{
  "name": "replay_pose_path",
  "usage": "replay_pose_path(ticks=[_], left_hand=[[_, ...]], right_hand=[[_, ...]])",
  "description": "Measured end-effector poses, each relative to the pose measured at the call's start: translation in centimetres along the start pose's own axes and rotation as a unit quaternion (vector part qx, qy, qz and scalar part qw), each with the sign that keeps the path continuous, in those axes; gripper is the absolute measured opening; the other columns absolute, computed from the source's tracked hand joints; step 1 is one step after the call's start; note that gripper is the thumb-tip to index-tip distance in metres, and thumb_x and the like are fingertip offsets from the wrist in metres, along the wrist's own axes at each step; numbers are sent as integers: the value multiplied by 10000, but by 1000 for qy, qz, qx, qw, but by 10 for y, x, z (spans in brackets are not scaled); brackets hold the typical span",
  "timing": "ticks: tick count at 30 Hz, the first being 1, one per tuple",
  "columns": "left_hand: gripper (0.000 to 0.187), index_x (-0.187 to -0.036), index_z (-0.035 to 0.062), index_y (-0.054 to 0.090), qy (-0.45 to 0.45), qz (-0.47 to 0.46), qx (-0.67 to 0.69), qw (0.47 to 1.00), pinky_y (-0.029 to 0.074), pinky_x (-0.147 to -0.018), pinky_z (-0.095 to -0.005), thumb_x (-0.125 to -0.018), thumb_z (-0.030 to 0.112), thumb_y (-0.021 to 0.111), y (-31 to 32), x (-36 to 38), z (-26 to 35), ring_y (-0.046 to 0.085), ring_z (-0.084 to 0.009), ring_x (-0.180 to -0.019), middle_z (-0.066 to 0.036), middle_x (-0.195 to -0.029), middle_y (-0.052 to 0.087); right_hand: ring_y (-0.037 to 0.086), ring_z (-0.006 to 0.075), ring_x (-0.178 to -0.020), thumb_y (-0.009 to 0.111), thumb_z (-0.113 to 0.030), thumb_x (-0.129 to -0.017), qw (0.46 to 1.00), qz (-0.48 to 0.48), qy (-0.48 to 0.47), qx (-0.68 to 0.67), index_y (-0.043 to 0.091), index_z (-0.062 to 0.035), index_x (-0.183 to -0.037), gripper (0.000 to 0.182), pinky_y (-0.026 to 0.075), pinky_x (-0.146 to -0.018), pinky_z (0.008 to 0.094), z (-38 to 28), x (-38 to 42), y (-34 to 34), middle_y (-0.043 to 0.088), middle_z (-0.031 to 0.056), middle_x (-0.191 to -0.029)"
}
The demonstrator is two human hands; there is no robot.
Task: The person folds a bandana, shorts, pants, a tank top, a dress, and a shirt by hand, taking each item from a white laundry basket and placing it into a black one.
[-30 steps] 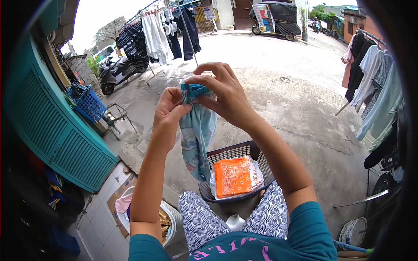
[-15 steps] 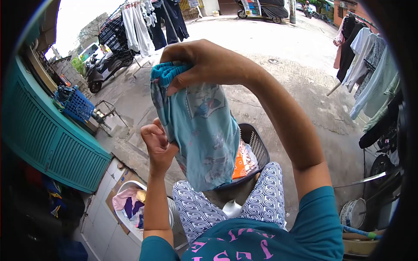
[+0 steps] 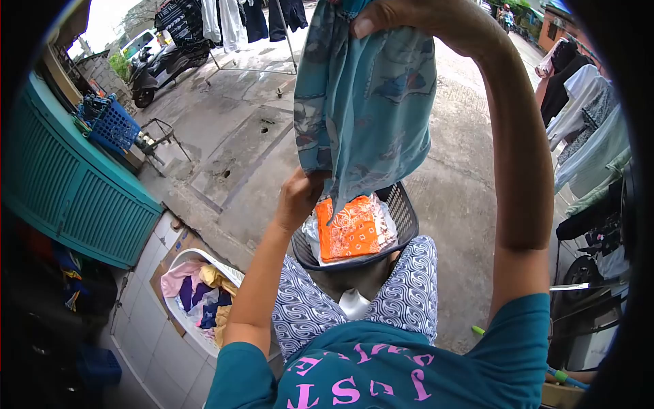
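Light blue printed shorts (image 3: 381, 102) with a gathered elastic waistband hang in front of me at the top of the head view. My right hand (image 3: 422, 19) is closed on the waistband, thumb pressed against the cloth; part of this hand is cut off by the frame's edge. Lower down, my left hand (image 3: 300, 198) is closed on the bottom left edge of the shorts, its fingertips partly hidden. Beneath them, a dark plastic laundry basket (image 3: 407, 217) stands before my knees, with a folded orange bandana-print cloth (image 3: 346, 230) on other folded clothes.
At my left, a white tub (image 3: 178, 312) holds loose clothes. A blue basket (image 3: 117, 129) rests by the green louvered shutters (image 3: 82, 198). Clothes hang on racks at the back and on the right (image 3: 589, 129). A motorcycle (image 3: 167, 71) is parked behind.
Both hands and the shorts have moved up and to the right in view. My left hand has gone from the side of the shorts to their lower edge. More of the orange cloth shows.
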State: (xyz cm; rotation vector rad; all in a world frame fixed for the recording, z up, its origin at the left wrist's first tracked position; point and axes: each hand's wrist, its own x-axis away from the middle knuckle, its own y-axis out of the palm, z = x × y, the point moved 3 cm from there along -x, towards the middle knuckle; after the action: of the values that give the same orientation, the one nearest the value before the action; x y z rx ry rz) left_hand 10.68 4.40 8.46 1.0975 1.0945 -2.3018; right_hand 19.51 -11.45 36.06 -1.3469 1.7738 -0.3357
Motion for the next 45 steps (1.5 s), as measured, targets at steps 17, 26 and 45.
replay_pose_path(ticks=[17, 26, 45], left_hand=[[249, -976, -14, 587, -355, -33, 306, 883, 405, -803, -277, -747, 51, 661, 39, 99, -27, 526, -139, -894, -37, -957, 574], [106, -851, 3, 618, -388, 50, 390, 834, 416, -711, -216, -751, -34, 614, -34, 121, -58, 514, -83, -790, 5, -855, 556], [307, -1023, -17, 564, -659, -163, 141, 720, 429, -721, -264, -759, 139, 544, -126, 286, -72, 534, -150, -831, -64, -926, 586]], right_hand=[[543, 98, -786, 704, -153, -728, 967, 198, 87, 134, 555, -28, -947, 293, 428, -670, 238, 6, 14, -21, 583, 29, -818], [544, 54, -707, 666, -351, -765, 920, 342, 188, 30, 563, -85, -888, 310, 444, -654, 187, 89, 132, -45, 576, -2, -765], [533, 114, -811, 692, -277, -741, 728, 353, 510, -290, 550, -29, -964, 363, 422, -725, 237, 242, 318, 253, 577, 44, -887]])
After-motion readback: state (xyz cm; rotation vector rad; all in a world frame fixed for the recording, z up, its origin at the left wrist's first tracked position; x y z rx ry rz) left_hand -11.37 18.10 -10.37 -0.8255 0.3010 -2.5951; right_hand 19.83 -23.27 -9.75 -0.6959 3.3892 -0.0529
